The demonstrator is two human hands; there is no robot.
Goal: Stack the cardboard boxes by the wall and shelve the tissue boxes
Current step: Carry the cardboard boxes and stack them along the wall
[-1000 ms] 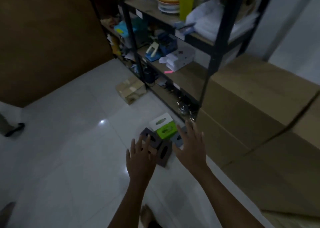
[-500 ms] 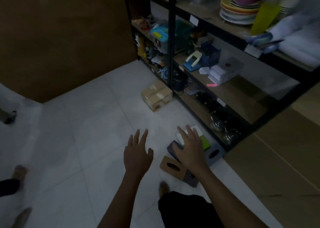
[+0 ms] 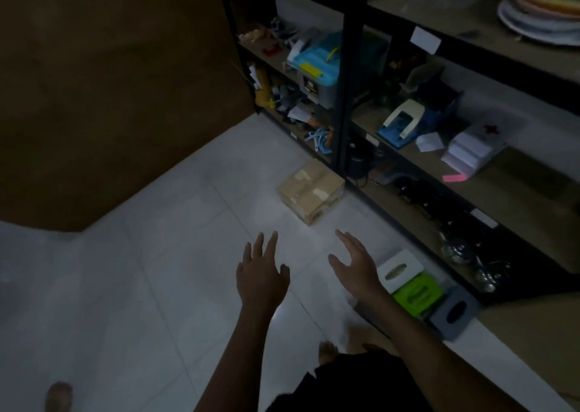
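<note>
Over the pale tiled floor (image 3: 131,302), the left hand (image 3: 260,278) hovers with fingers spread and straight, holding nothing, and just to its right the right hand (image 3: 354,264) reaches forward, fingers loose and empty too. Ahead of both sits a small taped brown cardboard box (image 3: 310,190) on the floor beside the black metal shelving unit (image 3: 348,66). Further right, the white tissue box (image 3: 400,269), lime-green tissue box (image 3: 419,292) and grey tissue box (image 3: 455,313) lie in a row at the shelf's foot.
</note>
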